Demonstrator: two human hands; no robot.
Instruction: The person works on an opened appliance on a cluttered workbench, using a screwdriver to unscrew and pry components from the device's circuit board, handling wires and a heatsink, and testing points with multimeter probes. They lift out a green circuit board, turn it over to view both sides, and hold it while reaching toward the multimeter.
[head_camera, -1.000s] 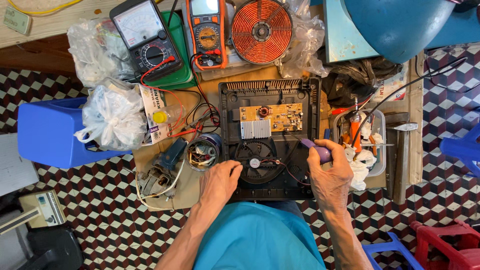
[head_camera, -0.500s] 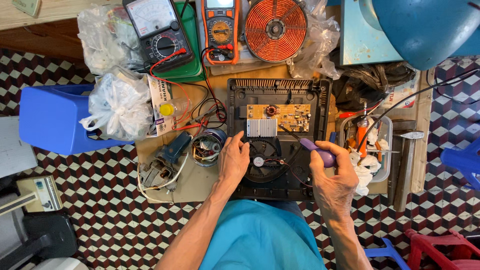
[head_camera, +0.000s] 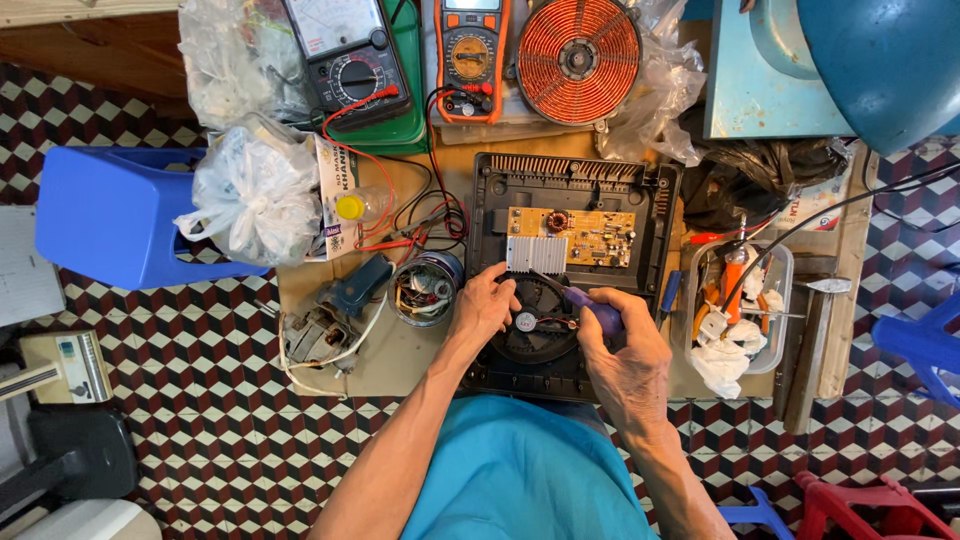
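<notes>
We count two meters (head_camera: 400, 60), one copper coil (head_camera: 578, 58) and one opened cooker base (head_camera: 570, 260) mid-desk. Our left hand (head_camera: 484, 306) rests open by the fan (head_camera: 535, 322) — our right hand (head_camera: 625, 350) clasps a purple-handled screwdriver (head_camera: 598, 312), its tip hidden.

Matt black plastic casing (head_camera: 660, 210), glossy copper coil (head_camera: 578, 58)

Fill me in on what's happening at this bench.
A person is working on an opened black appliance base on a cluttered wooden table. The left hand rests at the edge of the round fan, just below the yellow circuit board. The right hand grips a purple-handled screwdriver angled toward the fan. Two meters and a copper coil sit behind.
</notes>
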